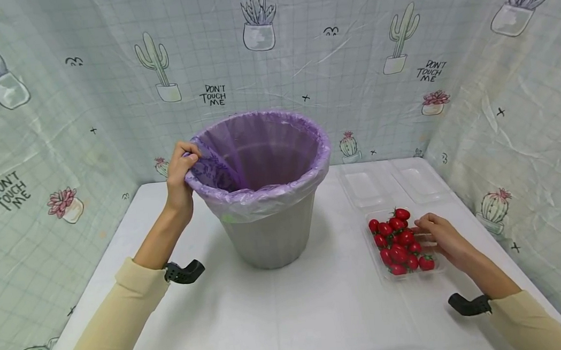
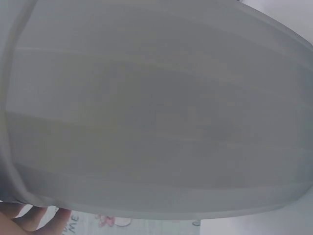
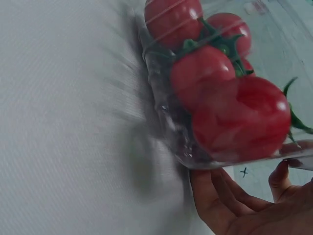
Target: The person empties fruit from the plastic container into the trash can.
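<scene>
My left hand [image 1: 180,168] grips the left rim of a grey trash bin [image 1: 270,240], over the purple bag [image 1: 281,193] that lines it and folds down outside. The bin's grey side fills the left wrist view, with that hand's fingers [image 2: 61,220] at the lower left. My right hand [image 1: 443,240] holds the right side of a clear plastic box [image 1: 385,275] of red cherry tomatoes [image 1: 398,253]. In the right wrist view, its fingers [image 3: 210,196] lie along the outside of the box and the thumb is by the rim.
Two clear plastic trays or lids [image 1: 363,188] lie at the back right of the white table [image 1: 318,322]. A patterned curtain [image 1: 284,73] with cactus drawings stands behind the table and along both sides.
</scene>
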A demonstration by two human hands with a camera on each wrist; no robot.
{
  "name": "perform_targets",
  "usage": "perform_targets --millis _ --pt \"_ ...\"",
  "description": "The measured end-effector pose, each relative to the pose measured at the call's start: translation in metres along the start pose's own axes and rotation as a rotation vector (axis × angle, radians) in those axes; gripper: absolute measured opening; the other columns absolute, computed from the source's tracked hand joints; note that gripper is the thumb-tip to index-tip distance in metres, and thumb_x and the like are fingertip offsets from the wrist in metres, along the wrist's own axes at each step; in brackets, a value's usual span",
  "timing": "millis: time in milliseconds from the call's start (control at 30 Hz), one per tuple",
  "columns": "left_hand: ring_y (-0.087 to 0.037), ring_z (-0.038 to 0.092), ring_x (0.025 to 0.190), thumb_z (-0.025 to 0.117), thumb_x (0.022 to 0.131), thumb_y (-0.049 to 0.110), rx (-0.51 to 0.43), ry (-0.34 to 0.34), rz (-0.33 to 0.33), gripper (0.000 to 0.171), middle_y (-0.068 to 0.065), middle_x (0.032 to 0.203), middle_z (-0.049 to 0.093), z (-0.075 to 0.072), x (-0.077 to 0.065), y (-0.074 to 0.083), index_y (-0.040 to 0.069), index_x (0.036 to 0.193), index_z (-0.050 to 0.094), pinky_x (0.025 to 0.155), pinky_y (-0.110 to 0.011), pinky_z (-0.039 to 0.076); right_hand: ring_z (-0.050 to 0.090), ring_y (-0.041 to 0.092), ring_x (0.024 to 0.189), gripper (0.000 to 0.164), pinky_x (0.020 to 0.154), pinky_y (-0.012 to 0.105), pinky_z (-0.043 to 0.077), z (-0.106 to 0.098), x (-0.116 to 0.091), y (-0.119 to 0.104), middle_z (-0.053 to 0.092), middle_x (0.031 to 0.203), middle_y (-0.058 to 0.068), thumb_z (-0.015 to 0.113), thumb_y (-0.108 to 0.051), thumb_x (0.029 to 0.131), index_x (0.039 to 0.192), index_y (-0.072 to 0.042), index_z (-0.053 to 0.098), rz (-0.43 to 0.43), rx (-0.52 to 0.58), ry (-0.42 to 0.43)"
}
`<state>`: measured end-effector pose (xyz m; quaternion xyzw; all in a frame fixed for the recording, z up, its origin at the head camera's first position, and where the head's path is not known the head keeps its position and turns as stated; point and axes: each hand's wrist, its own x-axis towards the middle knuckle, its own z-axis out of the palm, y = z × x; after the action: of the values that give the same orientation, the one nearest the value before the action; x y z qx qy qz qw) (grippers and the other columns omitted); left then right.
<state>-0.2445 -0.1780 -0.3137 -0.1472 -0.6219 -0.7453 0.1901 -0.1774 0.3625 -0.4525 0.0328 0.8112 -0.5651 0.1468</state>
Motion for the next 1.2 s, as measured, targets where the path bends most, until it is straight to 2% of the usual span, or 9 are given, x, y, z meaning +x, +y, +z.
perform_targets --millis 267,433,633,767,900,967,1033,1100,1200 --pt "-0.010 0.046 0.078 0.046 0.091 0.023 0.008 -0.002 -0.009 0.012 0.003 0.093 0.050 -0.0005 0.0003 0.0004 0.021 0.091 0.057 0.065 -0.023 0.039 0.062 0.001 0.092 0.037 0.080 0.023 0.058 0.0067 0.0035 0.0002 0.062 0.110 -0.003 0.034 -0.040 0.111 0.115 -0.004 0.045 0.031 0.017 0.042" --pt "-0.011 0.045 0.079 0.045 0.091 0.022 0.012 -0.007 -0.004 0.012 0.003 0.093 0.049 -0.0001 0.0000 0.0018 0.022 0.091 0.057 0.066 -0.023 0.038 0.059 0.002 0.097 0.051 0.082 0.025 0.059 0.0096 0.0037 0.0004 0.053 0.134 0.020 0.031 -0.043 0.111 0.135 0.002 0.036 0.053 0.019 0.038" --pt "-0.010 0.046 0.078 0.046 0.091 0.022 0.008 0.000 0.006 0.012 0.002 0.093 0.050 0.0010 -0.0005 0.0026 0.022 0.091 0.058 0.065 -0.023 0.038 0.065 0.010 0.104 0.067 0.086 0.036 0.062 0.0097 0.0036 0.0055 0.034 0.152 0.034 0.031 -0.052 0.110 0.153 -0.001 0.022 0.074 0.100 -0.019" --pt "-0.010 0.046 0.077 0.046 0.091 0.022 0.007 -0.004 0.003 0.012 0.003 0.092 0.050 0.0009 -0.0007 0.0028 0.022 0.091 0.058 0.064 -0.022 0.038 0.065 0.027 0.120 0.073 0.093 0.039 0.060 0.0086 0.0041 0.0065 0.023 0.162 0.036 0.030 -0.055 0.109 0.160 -0.005 0.016 0.110 0.101 -0.064" --pt "-0.010 0.046 0.077 0.046 0.091 0.022 0.003 -0.003 0.003 0.012 0.002 0.092 0.050 0.0006 -0.0001 0.0025 0.022 0.091 0.058 0.064 -0.023 0.039 0.040 0.052 0.145 0.082 0.103 0.048 0.052 0.0080 0.0040 0.0035 0.011 0.167 0.035 0.030 -0.061 0.106 0.164 -0.009 0.006 0.171 0.078 -0.095" --pt "-0.010 0.046 0.077 0.047 0.091 0.022 0.001 -0.001 0.005 0.012 0.002 0.091 0.050 0.0005 0.0003 0.0024 0.021 0.091 0.058 0.064 -0.023 0.039 0.026 0.055 0.151 0.084 0.106 0.054 0.046 0.0083 0.0035 0.0028 0.008 0.168 0.034 0.030 -0.063 0.105 0.164 -0.010 0.003 0.185 0.084 -0.101" --pt "-0.010 0.046 0.077 0.047 0.091 0.022 0.001 0.000 0.007 0.012 0.002 0.091 0.050 0.0007 0.0004 0.0027 0.021 0.091 0.058 0.063 -0.022 0.039 0.023 0.055 0.151 0.082 0.106 0.053 0.045 0.0085 0.0027 0.0028 0.006 0.169 0.033 0.029 -0.062 0.104 0.164 -0.012 0.004 0.183 0.099 -0.107" --pt "-0.010 0.046 0.076 0.046 0.091 0.022 0.002 0.000 0.004 0.012 0.003 0.091 0.050 0.0009 0.0003 0.0030 0.021 0.091 0.058 0.063 -0.022 0.038 0.027 0.052 0.150 0.076 0.104 0.048 0.047 0.0088 0.0014 0.0034 0.007 0.169 0.032 0.028 -0.061 0.105 0.163 -0.015 0.009 0.176 0.123 -0.109" --pt "-0.010 0.045 0.075 0.046 0.091 0.022 0.006 -0.001 0.002 0.012 0.003 0.091 0.049 0.0010 -0.0005 0.0035 0.022 0.090 0.058 0.063 -0.022 0.038 0.047 0.038 0.136 0.067 0.095 0.038 0.050 0.0084 -0.0008 0.0053 0.008 0.169 0.031 0.026 -0.060 0.106 0.160 -0.023 0.015 0.169 0.150 -0.109"
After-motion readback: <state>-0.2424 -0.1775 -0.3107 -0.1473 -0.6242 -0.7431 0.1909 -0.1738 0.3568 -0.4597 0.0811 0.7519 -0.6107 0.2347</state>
